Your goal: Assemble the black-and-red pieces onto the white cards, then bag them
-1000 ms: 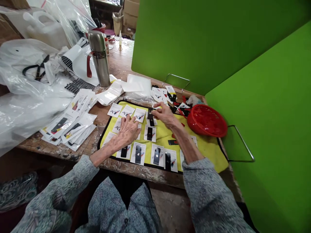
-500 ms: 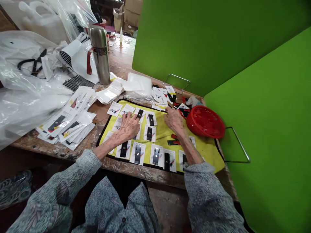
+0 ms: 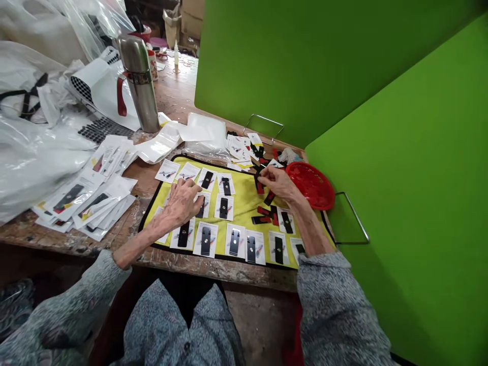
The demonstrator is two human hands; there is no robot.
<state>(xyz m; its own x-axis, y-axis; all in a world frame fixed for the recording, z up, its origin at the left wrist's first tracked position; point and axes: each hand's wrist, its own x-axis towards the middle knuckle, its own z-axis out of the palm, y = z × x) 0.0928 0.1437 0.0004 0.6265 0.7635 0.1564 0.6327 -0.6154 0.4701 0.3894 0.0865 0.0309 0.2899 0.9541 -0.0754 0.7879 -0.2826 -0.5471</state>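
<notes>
Rows of white printed cards, several bearing a black clip, lie on a yellow cloth (image 3: pixel 244 203) with a black edge. My left hand (image 3: pixel 182 202) rests over the cards at the left part of the cloth, fingers apart and bent down, holding nothing visible. Near the cloth's back right, my right hand (image 3: pixel 277 181) pinches a black and red clip (image 3: pixel 260 184). More black and red clips (image 3: pixel 267 216) lie on the cloth below that hand. Beside my left hand is a card with a black clip (image 3: pixel 207 179).
A red plastic basket (image 3: pixel 310 185) stands at the right, by a green panel (image 3: pixel 400 152) with metal handles. Bagged cards (image 3: pixel 72 198) are heaped at the left. A steel flask (image 3: pixel 139 84) stands behind them, near clear plastic bags (image 3: pixel 38 147).
My right hand has drawn back from the pile and now has a black and red clip in its fingers. My left hand has shifted slightly off the upper cards. The view has turned slightly right.
</notes>
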